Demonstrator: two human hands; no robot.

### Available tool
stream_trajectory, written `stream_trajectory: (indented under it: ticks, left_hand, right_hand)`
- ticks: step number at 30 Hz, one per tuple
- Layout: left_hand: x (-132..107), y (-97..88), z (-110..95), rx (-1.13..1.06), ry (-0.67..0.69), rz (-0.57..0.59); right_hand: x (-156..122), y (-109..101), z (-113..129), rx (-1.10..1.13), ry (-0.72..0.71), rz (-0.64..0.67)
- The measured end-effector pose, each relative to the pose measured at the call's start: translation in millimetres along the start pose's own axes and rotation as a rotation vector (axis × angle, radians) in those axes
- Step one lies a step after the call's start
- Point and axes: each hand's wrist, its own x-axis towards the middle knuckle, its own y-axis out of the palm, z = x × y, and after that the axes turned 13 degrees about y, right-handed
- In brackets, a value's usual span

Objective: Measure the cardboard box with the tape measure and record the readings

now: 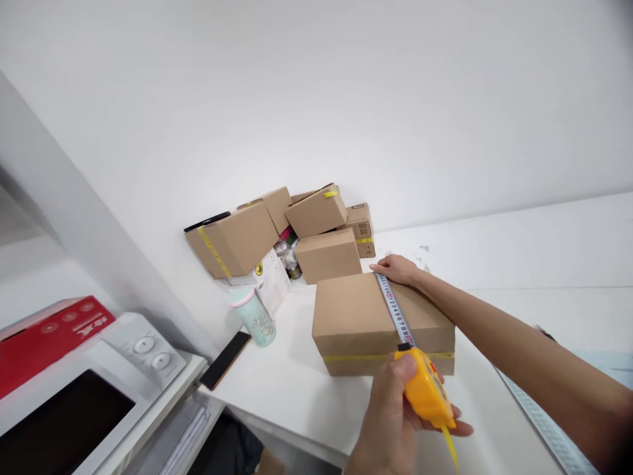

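Observation:
My left hand [395, 409] is wrapped around a yellow tape measure [428, 389], which has a yellow strap hanging below it. Its silver blade [394, 307] is pulled out across the top of a closed cardboard box [346, 307] and reaches the far edge. There my right hand [397, 269] has its fingers closed at the end of the blade; the fingertips are partly hidden behind the box edge. A strip of yellow tape runs along the near side of the box, which rests on the white table [291, 389].
Several cardboard boxes [329, 254] are piled against the wall. A mint tumbler [258, 323] with a pink-rimmed lid and a black phone-like slab [226, 361] lie left of the box. A microwave [69, 415] carrying a red box [54, 336] stands at lower left.

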Motion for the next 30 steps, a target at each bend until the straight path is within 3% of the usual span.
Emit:
stream_trajectory:
  ticks: [10, 16, 19, 22, 25, 27, 30]
  left_hand:
    - [-9.2, -5.2, 21.3, -0.059, -0.017, 0.051]
    - [-6.6, 2.2, 19.7, -0.076, -0.018, 0.021]
    - [-14.8, 1.1, 8.2, -0.052, -0.002, 0.018]
    - [-36.7, -20.4, -8.8, 0.031, 0.108, 0.009]
    - [-60.5, -61.7, -24.0, 0.195, 0.344, -0.120]
    - [-67.7, -91.2, -29.7, 0.335, 0.454, -0.262]
    - [-61.1, -123.2, -31.5, 0.455, 0.464, -0.419]
  right_hand:
    - [1.3, 0.8, -11.5, 0.013, 0.030, 0.147]
    - [-1.7, 3.4, -9.1, 0.115, 0.028, 0.115]
    - [-9.2, -3.3, -7.2, 0.244, 0.029, -0.003]
    - [-28.3, -18.8, -18.5, 0.376, 0.084, -0.194]
    - [-64.8, -32.7, -49.1, 0.460, 0.185, -0.283]
    - [-95.1, -35.1, -74.3, 0.541, 0.266, -0.221]
    - [-137.0, -27.6, -101.1, 0.545, 0.317, -0.052]
